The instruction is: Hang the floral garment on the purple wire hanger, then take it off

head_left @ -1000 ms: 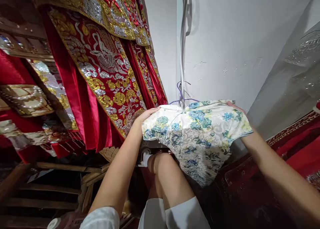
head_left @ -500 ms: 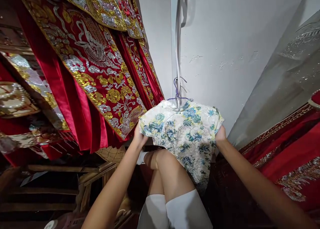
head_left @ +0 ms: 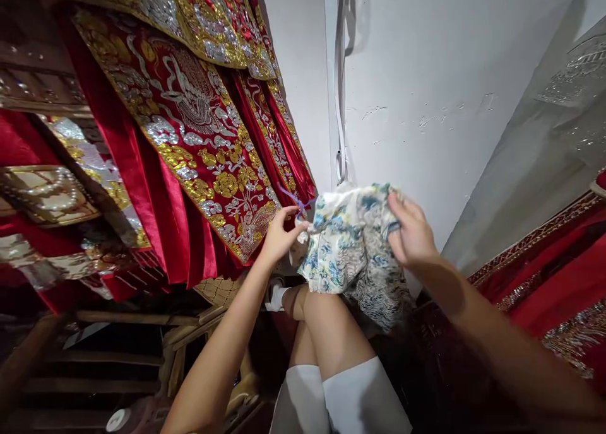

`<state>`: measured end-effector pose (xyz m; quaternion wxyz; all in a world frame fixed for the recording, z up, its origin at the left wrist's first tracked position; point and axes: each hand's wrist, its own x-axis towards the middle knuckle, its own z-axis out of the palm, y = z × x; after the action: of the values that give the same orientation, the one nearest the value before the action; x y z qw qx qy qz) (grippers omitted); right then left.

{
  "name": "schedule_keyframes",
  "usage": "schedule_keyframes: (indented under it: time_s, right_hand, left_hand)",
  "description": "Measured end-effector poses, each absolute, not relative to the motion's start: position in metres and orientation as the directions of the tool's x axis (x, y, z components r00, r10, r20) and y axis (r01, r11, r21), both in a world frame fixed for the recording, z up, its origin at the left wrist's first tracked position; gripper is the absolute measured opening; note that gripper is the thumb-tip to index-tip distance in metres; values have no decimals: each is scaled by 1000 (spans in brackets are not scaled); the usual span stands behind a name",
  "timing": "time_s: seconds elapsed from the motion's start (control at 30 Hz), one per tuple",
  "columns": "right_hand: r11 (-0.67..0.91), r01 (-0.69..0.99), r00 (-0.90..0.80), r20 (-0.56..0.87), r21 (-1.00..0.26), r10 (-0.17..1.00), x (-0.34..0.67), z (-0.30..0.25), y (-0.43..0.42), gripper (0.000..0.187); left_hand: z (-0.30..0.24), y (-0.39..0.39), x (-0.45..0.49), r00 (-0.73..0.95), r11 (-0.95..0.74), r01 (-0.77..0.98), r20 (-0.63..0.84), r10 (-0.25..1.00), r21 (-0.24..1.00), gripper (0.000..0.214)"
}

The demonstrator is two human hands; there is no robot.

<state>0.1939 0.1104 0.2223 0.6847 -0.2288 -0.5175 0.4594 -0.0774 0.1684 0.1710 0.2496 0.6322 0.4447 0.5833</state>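
The left hand (head_left: 279, 237) is pinching a purple hanger (head_left: 302, 207) between thumb and forefinger, while the right hand (head_left: 415, 232) is pinching a bunched floral blouse (head_left: 338, 248).

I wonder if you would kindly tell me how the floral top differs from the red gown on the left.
The floral top is pale with blue and green flowers; the red gown carries gold and silver embroidery. The floral top is bunched up, gripped by the right hand, while the red gown hangs in long panels and folds. The floral top looks matte; the red gown glitters. Both bear flower patterns.
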Motion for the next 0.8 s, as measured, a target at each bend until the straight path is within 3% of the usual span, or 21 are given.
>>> schedule_keyframes:
  time_s: [0.1,0.2,0.27,0.33,0.43,0.57,0.67,0.73,0.8]
  right_hand:
    - [575,-181,-253,602,-798,757,172,199,52,29]
    - [747,-169,-718,600,-643,354,167,186,21,29]
    - [782,-185,-840,508,-595,188,171,184,23,46]
    - [829,-77,-822,506,-554,262,181,183,38,53]
    - [874,267,-659,584,-406,473,198,174,70,64]
    - [825,552,-606,620,-122,498,199,151,89,85]
    - [734,679,-483,758,7,439,183,137,88,71]
    - [690,724,-393,816,-10,424,177,134,87,59]
    - [665,744,-368,796,-58,481,182,136,88,53]
  left_hand:
    - [141,166,-64,-189,-393,199,429,883,898,40]
    - [127,161,-54,-288,-370,28,362,887,929,62]
    - [132,153,-49,-351,-453,-45,410,842,890,67]
    - [147,142,-42,-352,-524,-162,447,822,836,69]
    - [174,121,-28,-212,-527,-400,484,849,750,65]
    - [196,90,1,14,-366,-590,462,887,719,53]
    - [198,74,24,116,-299,-644,477,871,704,44]
    - [197,73,35,148,-283,-652,484,863,703,34]
    - [193,82,40,156,-272,-643,470,869,716,25]
